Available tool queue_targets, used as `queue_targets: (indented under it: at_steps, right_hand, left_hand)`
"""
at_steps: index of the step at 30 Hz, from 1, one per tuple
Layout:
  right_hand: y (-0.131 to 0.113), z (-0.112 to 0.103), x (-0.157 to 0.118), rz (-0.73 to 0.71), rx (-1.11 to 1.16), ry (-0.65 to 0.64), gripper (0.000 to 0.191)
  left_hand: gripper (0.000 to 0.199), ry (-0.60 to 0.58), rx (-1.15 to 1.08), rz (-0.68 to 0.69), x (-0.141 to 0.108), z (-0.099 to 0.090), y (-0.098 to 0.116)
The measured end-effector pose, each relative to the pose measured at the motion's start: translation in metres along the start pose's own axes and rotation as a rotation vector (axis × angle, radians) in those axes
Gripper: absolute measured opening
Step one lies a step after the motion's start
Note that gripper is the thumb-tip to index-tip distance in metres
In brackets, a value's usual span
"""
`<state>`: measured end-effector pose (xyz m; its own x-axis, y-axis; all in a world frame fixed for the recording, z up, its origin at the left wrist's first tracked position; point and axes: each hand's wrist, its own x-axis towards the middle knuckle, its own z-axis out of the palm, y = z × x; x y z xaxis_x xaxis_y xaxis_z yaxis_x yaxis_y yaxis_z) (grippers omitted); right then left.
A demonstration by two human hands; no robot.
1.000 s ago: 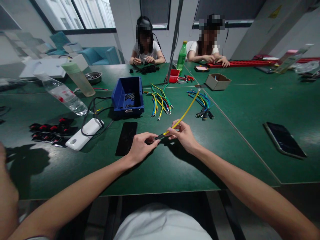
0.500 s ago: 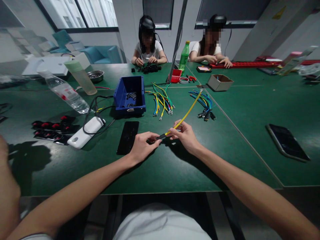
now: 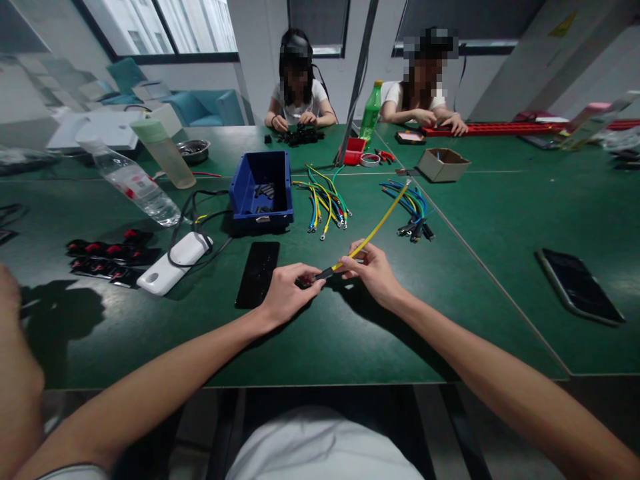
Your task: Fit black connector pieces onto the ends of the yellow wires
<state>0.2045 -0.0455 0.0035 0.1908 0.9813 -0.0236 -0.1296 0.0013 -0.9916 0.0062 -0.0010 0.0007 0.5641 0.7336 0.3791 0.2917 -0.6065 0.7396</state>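
Clock read from the hands, twelve straight ahead; nearest first. Right hand [image 3: 370, 272]: thumb and forefinger closed in a pinch on the yellow cable [image 3: 383, 225]; left hand [image 3: 290, 291]: thumb and forefinger brought together on the black sleeve [image 3: 327, 273] at the cable's near end, the very tip hidden by the fingers; cable rises toward one o'clock, ring-lugged end up, overlapping a cable bundle in view. Against half a second ago: both pinches unchanged, free end edged slightly toward three; whole bench sits a touch farther right in view.

Black phone [image 3: 255, 275] at nine, just beside the left hand and partly covered by it; white device [image 3: 175, 265] farther out at nine, black cord looped over it; red-and-black packets [image 3: 107, 255] beyond; second phone [image 3: 583, 287] well apart at three.

Blue bin [image 3: 263, 193], dark pieces inside, near eleven; ring-terminal wires [image 3: 327, 203] at twelve; black-ended wires [image 3: 413, 213] at one; clear bottle [image 3: 135, 180] at ten. Farther: cardboard box [image 3: 443, 165] toward one; red tray [image 3: 353, 152] and tape roll [image 3: 370, 160] by a metal pole [image 3: 357, 83] crossing the view near twelve; green bottle [image 3: 371, 113] behind; two co-workers seated across the table, one handling black parts [image 3: 303, 135], the other beside a long red strip [image 3: 515, 128].
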Motion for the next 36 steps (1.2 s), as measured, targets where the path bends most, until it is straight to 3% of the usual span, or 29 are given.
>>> queue_targets:
  at_steps: [36]
  right_hand:
    - [0.0022,-0.0014,0.0015,0.019,0.01,0.001,0.036]
  left_hand:
    - [0.014,0.002,0.004,-0.008,0.0004,0.0011,0.0002]
